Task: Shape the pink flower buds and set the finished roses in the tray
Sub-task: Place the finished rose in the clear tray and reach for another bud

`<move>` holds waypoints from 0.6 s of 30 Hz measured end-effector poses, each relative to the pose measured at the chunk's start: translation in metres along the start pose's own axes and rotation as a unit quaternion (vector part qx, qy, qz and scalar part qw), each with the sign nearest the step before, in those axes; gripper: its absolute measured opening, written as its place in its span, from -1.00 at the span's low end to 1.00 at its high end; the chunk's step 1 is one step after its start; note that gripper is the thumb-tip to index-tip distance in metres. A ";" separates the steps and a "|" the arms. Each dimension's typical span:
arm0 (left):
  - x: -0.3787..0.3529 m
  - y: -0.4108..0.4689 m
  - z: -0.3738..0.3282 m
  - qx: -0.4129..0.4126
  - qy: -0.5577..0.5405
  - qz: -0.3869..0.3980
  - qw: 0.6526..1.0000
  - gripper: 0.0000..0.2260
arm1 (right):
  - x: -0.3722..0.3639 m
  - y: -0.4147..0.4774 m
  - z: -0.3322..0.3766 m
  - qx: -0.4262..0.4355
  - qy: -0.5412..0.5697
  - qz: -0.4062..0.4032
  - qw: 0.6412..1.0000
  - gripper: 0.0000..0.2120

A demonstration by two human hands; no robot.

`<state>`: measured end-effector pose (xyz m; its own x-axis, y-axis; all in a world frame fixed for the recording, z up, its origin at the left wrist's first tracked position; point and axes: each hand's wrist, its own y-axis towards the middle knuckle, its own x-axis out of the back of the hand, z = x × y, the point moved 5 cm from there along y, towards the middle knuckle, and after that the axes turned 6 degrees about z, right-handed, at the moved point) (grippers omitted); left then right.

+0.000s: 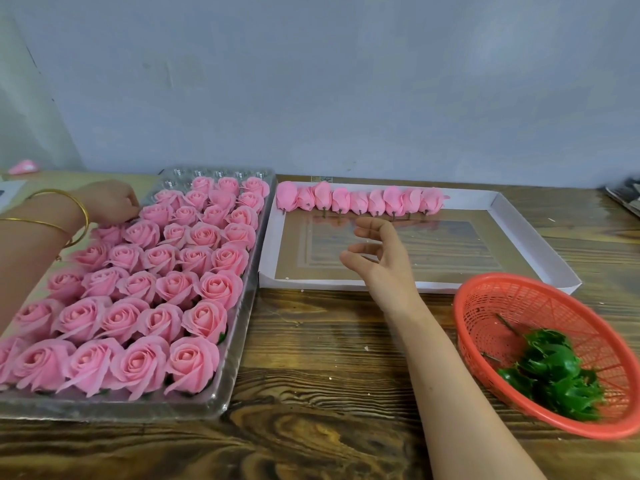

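Pink petals lie directly under the left hand (110,202), whose fingers curl down among the finished roses (204,318). Whether they pinch one or only press it into place cannot be told. Two gold bangles (74,216) ring that wrist. Around and nearward of this hand the clear plastic tray (221,403) is packed with opened roses, row after row. Only a few bare cups (214,174) show beyond the hand, at the tray's far end, so the tray looks nearly full.

The right hand (377,251) hangs empty, fingers apart and loosely bent, above the floor of a white box (311,284). Just beyond its fingertips a single row of unshaped pink buds (360,202) stands against the box's far wall, stems down. These seem to be what remains to shape, and this hand looks set to fetch the next.

Nearward and to the right of that hand, a red basket (485,306) holds green leafy pieces (554,372). Everything rests on the wooden table (311,375).
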<state>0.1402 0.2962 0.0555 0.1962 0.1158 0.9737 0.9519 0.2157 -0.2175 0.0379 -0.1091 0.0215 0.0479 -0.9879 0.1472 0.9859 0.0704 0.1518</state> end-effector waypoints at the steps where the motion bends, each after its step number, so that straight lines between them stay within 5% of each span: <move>1: -0.001 0.000 -0.001 -0.001 0.004 0.005 1.000 -0.84 | 0.000 0.000 0.000 -0.001 0.000 0.000 1.000 -0.57; 18: -0.013 -0.017 -0.015 0.029 0.063 0.071 0.995 -0.72 | -0.001 0.001 -0.004 -0.012 -0.039 0.011 0.999 -0.66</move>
<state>0.1253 0.2769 0.0471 0.3600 0.0281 0.9325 0.8978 0.2613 -0.3544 0.0392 -0.1090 0.0172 0.0580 -0.9722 0.2270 0.9883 0.0880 0.1243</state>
